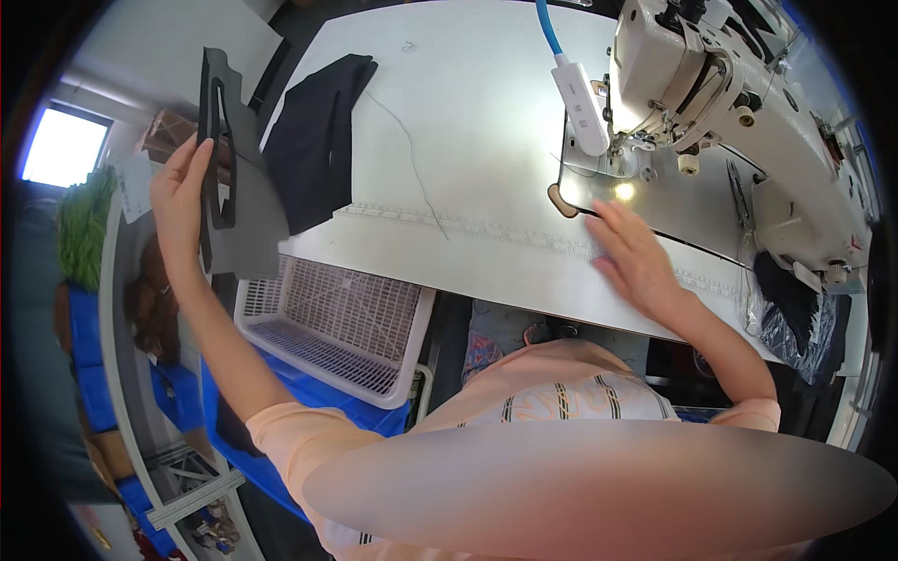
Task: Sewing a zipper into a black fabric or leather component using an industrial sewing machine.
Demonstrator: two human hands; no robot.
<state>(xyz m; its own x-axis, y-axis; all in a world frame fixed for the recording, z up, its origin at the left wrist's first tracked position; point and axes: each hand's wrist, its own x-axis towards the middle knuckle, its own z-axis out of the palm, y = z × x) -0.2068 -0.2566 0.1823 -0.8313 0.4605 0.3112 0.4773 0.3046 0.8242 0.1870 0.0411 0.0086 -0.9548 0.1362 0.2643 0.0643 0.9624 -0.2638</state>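
Note:
Raised at the left, my left hand [178,196] pinches the edge of a grey flat panel [245,206] with a long dark-edged slot in it. The panel hangs upright beside the table's left end. My right hand [636,257] lies over the table with its fingers stretched out, holding nothing I can see. Its fingertips are close to a small brown rounded piece [563,200] at the corner of the sewing machine's metal bed plate. Dark folded fabric [323,140] lies on the table to the right of the grey panel.
A white sewing machine [739,103] stands at the right, with a white lamp [581,107] on a blue cable. Tweezers [739,194] lie by it. Loose thread [412,150] and ruler markings cross the white table [468,93]. Below its edge sits a white plastic basket [346,290].

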